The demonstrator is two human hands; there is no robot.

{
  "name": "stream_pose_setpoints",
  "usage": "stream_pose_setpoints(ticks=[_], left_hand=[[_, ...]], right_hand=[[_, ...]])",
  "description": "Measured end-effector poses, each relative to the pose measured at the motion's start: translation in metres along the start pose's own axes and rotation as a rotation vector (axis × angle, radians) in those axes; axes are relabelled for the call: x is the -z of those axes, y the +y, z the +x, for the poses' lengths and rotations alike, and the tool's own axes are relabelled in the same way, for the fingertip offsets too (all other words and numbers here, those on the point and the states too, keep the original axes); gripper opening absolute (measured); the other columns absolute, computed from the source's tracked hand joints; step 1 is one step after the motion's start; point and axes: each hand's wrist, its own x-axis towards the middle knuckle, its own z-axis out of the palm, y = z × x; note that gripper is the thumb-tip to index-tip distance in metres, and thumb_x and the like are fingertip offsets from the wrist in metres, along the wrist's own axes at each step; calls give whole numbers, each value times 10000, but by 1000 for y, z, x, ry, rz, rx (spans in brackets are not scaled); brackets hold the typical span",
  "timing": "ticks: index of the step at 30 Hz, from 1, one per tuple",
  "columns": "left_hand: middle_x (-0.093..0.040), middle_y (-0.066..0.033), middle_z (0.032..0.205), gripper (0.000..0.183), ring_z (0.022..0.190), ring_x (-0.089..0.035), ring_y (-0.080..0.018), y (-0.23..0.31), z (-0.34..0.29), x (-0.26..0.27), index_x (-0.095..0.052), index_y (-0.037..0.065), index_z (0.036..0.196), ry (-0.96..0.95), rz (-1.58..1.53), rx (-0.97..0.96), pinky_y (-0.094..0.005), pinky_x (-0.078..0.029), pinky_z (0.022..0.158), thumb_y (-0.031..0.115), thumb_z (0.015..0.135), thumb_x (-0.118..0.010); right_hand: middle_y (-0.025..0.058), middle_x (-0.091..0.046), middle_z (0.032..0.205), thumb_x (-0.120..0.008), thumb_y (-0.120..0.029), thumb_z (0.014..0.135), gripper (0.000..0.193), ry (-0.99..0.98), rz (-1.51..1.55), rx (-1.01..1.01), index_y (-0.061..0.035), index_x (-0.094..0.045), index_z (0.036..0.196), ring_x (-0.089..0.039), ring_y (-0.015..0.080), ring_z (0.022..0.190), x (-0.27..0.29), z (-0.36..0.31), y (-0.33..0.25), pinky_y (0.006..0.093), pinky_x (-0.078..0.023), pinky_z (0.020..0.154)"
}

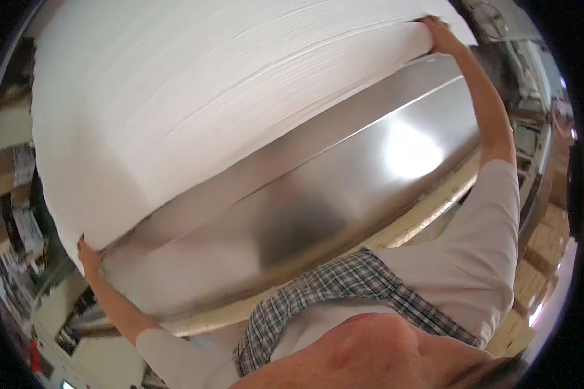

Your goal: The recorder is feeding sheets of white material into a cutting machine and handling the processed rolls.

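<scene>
A wide white sheet of cloth (175, 97), with fine creases running along it, spreads over the far part of a shiny metal surface (292, 214). Both my arms are stretched wide apart. At the far right, my right hand (440, 35) is closed on the near edge of the cloth, which looks folded or rolled there. My left hand (89, 254) grips the same edge at the near left corner, its fingertips partly hidden by the cloth. Between my hands, the edge runs slantwise across the metal.
A yellowish padded edge (428, 220) borders the metal surface close to my body. Stacked boxes (10, 172) and papers stand at the left. More cardboard boxes (542, 243) are piled at the right. A bright light reflects off the metal.
</scene>
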Motion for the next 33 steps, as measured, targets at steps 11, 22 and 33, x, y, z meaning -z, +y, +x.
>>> stream_pose_setpoints(ticks=[11,22,33], left_hand=[[-465,-99,1245,636,1235,-346,-288,38,-36,-8,-459,168,1200,268,307,15,-568,-224,976,175,615,-709],[-462,-162,1240,605,1172,-399,-330,11,-63,69,-465,86,1169,363,171,4,-527,-281,946,232,632,-702],[-418,-205,1275,591,1218,-348,-344,-1,-204,45,-455,54,1185,405,277,-44,-511,-172,1039,192,651,-669]], right_hand=[[161,-422,1275,-563,43,696,606,552,39,305,-67,-394,1267,-369,328,1212,-40,-17,57,441,-303,989],[201,-431,1271,-636,-131,742,613,592,89,96,-37,-368,1286,-408,356,1181,43,-37,169,412,-337,991],[202,-438,1266,-607,-54,732,560,485,69,83,-41,-424,1261,-399,354,1188,-34,-196,119,397,-328,1000]])
